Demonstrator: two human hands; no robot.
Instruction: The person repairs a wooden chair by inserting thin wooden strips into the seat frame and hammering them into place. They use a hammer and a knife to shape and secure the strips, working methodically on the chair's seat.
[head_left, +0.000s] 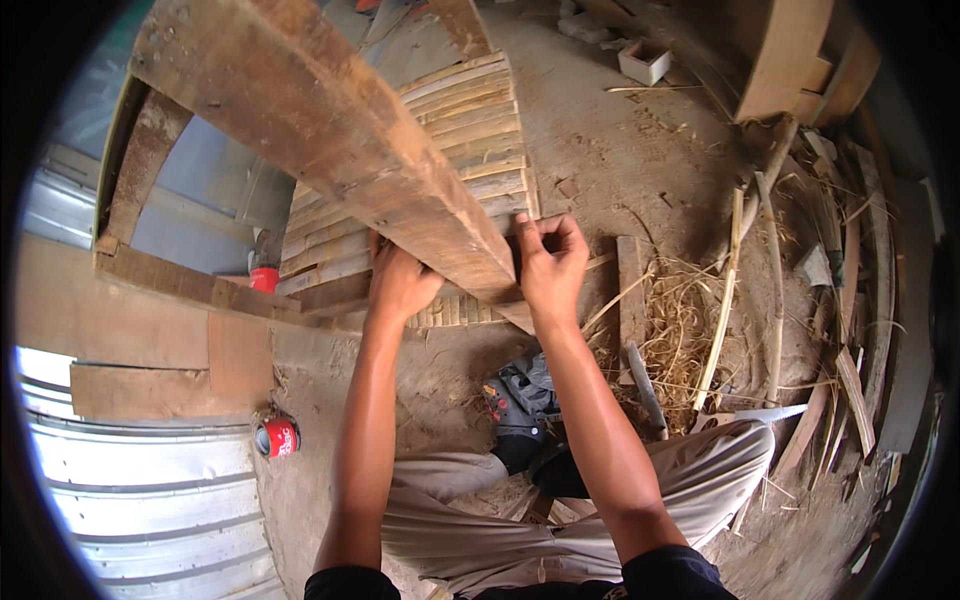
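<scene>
Left of a slatted wooden panel [480, 130], a red can [285, 437] sits on the dirt floor. A worker's left hand [402, 285] is at the near end of a thick wooden beam [330, 135] slanting above the panel, its fingertips hidden and its grip impossible to tell. The right hand [556, 278] curls by the panel's right edge, thumb and forefinger bent; any hold is unclear. Care likely means steadying the beam from both sides, fingers clear of its underside.
</scene>
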